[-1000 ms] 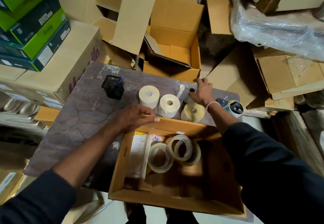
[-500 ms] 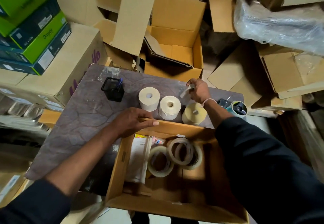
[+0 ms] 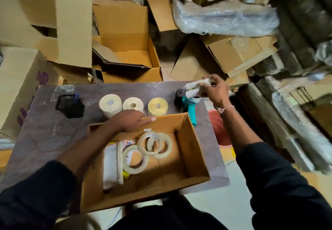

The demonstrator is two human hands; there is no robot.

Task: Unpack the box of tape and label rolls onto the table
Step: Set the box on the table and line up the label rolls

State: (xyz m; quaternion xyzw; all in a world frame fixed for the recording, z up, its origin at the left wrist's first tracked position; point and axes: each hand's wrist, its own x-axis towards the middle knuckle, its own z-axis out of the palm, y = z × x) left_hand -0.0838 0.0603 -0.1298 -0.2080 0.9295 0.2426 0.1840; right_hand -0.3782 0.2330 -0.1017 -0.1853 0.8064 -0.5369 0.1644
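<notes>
An open cardboard box [image 3: 190, 150] sits at the near edge of the grey table [image 3: 45, 132]. Inside lie three clear tape rolls [image 3: 152, 145] and a white packet [image 3: 112, 165]. My left hand [image 3: 131, 120] rests flat on the box's far rim. Beyond it stand three label rolls on the table: a cream roll [image 3: 110, 104], a white roll [image 3: 133, 104] and a yellow roll [image 3: 158, 106]. My right hand [image 3: 214, 90] is shut on two small white paper rolls [image 3: 195, 88], held above the table's far right corner over a teal tape dispenser [image 3: 190, 105].
A black mesh pen holder [image 3: 70, 105] stands on the table's left. Open and flattened cardboard boxes [image 3: 125, 50] crowd the floor beyond the table. Plastic-wrapped bundles [image 3: 224, 19] lie at the far right. A large carton [image 3: 16, 78] flanks the table's left.
My right hand has lifted the small white rolls and carried them right, over the teal dispenser. The camera swung right. My left hand stays on the box rim.
</notes>
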